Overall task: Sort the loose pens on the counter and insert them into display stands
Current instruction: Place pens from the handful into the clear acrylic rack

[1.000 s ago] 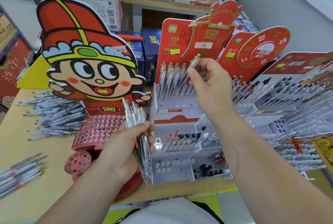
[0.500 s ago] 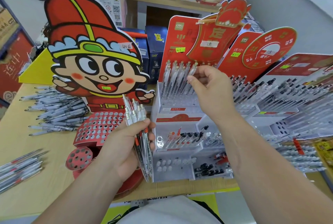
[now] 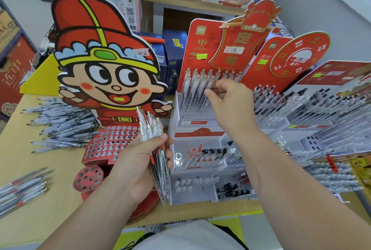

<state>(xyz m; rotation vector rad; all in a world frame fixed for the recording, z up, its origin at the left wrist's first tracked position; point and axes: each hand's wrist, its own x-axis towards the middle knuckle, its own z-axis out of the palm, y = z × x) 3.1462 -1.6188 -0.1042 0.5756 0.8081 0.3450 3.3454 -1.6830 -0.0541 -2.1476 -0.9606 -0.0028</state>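
Clear pens in bundle point(image 3: 155, 149), left hand point(image 3: 138, 163) clamped round it, near tabletop point(image 3: 50, 171) front edge. Right hand point(image 3: 230, 105) pinches single pen point(image 3: 210, 84) standing in top tier of white display stand point(image 3: 192, 127). Loose pens point(image 3: 60, 127) heaped along tabletop left edge.

We wear a plain white garment point(image 3: 190, 235), seen at 6 o'clock as a rounded pale patch of cloth. A thin dark edge borders it at its 9 o'clock side; we cannot tell what that is. Our left arm point(image 3: 96, 209) and right arm point(image 3: 297, 185) are uncovered as far as we see them, as are the left grip point(image 3: 138, 167) and right grip point(image 3: 230, 105).
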